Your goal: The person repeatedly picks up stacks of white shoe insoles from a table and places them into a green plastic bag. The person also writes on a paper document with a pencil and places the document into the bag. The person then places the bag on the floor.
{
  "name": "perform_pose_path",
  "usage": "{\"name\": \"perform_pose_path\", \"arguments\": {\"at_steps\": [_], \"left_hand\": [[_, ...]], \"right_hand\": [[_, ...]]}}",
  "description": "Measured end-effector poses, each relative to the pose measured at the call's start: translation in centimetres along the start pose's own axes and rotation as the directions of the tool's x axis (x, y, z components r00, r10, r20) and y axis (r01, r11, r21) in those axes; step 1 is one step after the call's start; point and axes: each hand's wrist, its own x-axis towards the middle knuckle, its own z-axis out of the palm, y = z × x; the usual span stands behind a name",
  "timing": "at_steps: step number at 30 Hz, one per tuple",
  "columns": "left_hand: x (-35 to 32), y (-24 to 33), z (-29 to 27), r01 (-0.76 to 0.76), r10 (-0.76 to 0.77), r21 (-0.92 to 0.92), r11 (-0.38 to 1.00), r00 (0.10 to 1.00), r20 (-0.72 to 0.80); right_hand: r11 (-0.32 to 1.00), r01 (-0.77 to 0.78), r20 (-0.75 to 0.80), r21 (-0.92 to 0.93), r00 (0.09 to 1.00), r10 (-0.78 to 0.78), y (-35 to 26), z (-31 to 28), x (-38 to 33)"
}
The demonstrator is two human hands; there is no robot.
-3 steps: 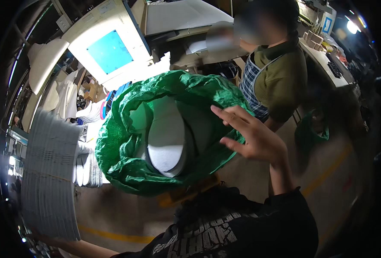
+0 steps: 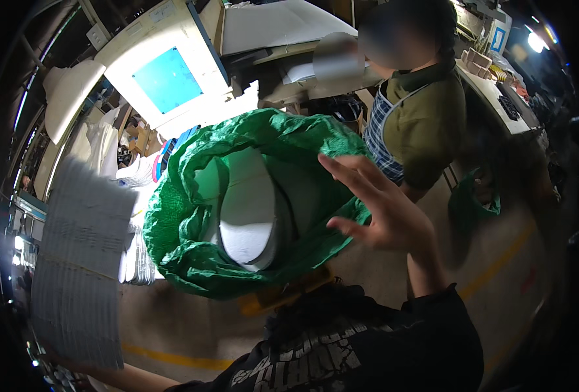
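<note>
At the far left a tall stack of thin grey insole-shaped sheets (image 2: 80,261), with a thin band around it, stands tilted above my left forearm. My left hand (image 2: 60,361) carries it from below; the stack hides most of its fingers. In the middle, a green woven sack (image 2: 171,242) gapes wide with a crumpled, rolled rim. Several pale grey insole-shaped pieces (image 2: 249,209) lie inside it, packed in stacks. Over the sack's right rim my right hand (image 2: 391,212) is open, fingers stretched and thumb apart, holding nothing.
A co-worker in a checked apron (image 2: 382,134) stands beyond the sack at the right. White stacked pieces (image 2: 139,261) sit on a lit surface left of the sack. A pale machine with a blue panel (image 2: 168,78) rises behind. Yellow lines (image 2: 178,358) mark the floor.
The top of the grey stack has swung slightly to the right, toward the sack. My right hand has shifted a little, its thumb moving left, and stays open.
</note>
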Motion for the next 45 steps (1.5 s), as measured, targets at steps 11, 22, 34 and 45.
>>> {"name": "perform_pose_path", "arguments": {"at_steps": [11,22,34,45], "left_hand": [[6.7,25.1,19.2,-0.270,0.445,-0.399,0.876,0.770,0.457],[2.5,29.3,46.5,-0.369,0.388,-0.239,0.898,0.408,0.827],[7.1,37.8,39.8,-0.287,0.633,-0.588,0.756,0.549,0.546],[-1.7,39.8,31.0,-0.385,0.719,-0.614,0.689,0.475,0.508]], "right_hand": [[0.844,0.497,-0.378,-0.201,0.756,-0.535,-3.4,0.8,5.6],[0.521,0.318,-0.332,0.792,0.941,-0.070,1.9,6.6,4.2],[0.492,-0.276,0.183,0.826,0.956,0.229,0.9,5.6,3.8],[0.474,-0.215,0.008,0.854,0.916,0.401,3.7,8.5,3.7]]}}
